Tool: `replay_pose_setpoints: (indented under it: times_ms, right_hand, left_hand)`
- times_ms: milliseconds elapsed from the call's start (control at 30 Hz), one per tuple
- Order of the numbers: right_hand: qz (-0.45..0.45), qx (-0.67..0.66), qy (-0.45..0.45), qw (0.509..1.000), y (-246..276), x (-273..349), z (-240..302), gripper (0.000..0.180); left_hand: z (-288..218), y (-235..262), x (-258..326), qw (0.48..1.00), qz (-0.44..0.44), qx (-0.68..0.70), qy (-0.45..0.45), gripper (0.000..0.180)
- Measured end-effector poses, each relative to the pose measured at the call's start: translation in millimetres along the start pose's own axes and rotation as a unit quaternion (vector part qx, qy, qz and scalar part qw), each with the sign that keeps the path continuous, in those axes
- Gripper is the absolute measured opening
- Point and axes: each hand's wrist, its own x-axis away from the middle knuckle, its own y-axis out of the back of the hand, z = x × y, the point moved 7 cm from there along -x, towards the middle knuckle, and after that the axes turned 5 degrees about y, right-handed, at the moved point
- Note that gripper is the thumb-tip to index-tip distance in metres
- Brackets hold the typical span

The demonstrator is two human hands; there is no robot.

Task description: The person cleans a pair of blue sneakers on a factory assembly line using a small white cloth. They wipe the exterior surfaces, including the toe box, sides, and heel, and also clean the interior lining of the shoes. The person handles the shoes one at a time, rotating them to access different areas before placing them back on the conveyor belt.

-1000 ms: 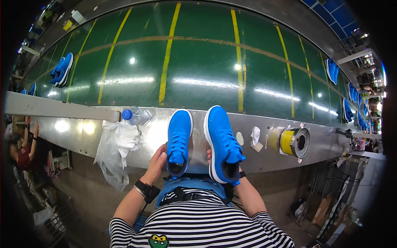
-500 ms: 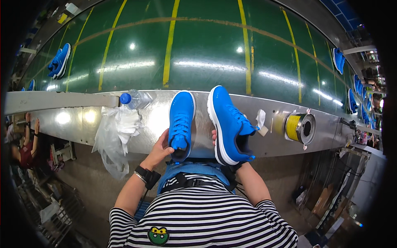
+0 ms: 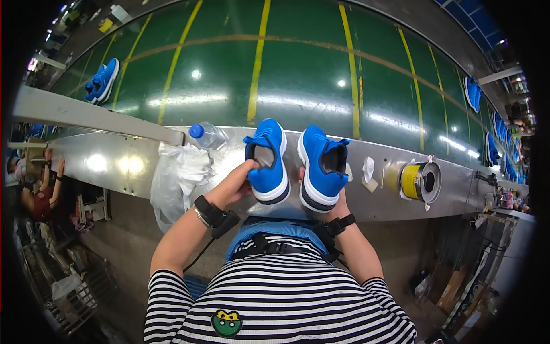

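At the far left, a co-worker [image 3: 41, 200] in dark red is small, blurred and partly cut off by the dark rim, and a pale beam [image 3: 97, 117] covers part of the green surface [image 3: 223, 71] behind it. A crumpled clear bag [image 3: 163, 195] lies beside a blue-capped bottle [image 3: 213, 139] on the metal worktop [image 3: 389, 198]. The left hand [image 3: 236, 184] is clamped on the left shoe [image 3: 269, 182], its thumb at the collar; its other fingers are mostly hidden behind the heel. The shoe lies just right of that hand, toe pointing away. Next comes the right shoe [image 3: 324, 182], gripped by the right hand [image 3: 340, 207], which sits under and behind the heel, largely covered, with fingertips showing along the left side. Whether either sole touches the worktop cannot be told. Further right stands a yellow-labelled tin [image 3: 411, 181]; blue shoes [image 3: 472, 93] beyond blur together toward the rim.
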Motion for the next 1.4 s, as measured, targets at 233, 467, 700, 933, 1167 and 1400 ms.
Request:
replay_pose_setpoints:
  times_ms: [233, 467, 700, 933, 1167, 1400]
  right_hand:
    - [-0.001, -0.064, -0.009, 0.998, 0, -29, 6, 0.057]
    - [0.005, -0.046, 0.016, 0.999, -2, -26, 14, 0.054]
    - [0.007, -0.065, -0.008, 0.998, 3, -25, 11, 0.054]
    - [-0.040, 0.131, 0.011, 0.990, 73, -41, 11, 0.051]
    - [-0.189, 0.669, 0.316, 0.646, 55, 8, 76, 0.060]
    - [0.274, 0.696, 0.327, 0.577, -181, 46, 2, 0.100]
  left_hand:
    - [-36, -29, 9, 0.999, 0.002, 0.028, -0.020, 0.073]
    - [-44, -50, 22, 1.000, 0.006, 0.015, 0.018, 0.079]
    - [-46, -52, 25, 0.999, 0.014, 0.039, 0.013, 0.079]
    - [-53, -34, 25, 0.993, 0.043, 0.108, -0.025, 0.073]
    - [-53, -34, 47, 0.989, 0.087, 0.117, -0.025, 0.068]
    - [-44, -74, 79, 0.986, 0.136, 0.076, -0.065, 0.064]
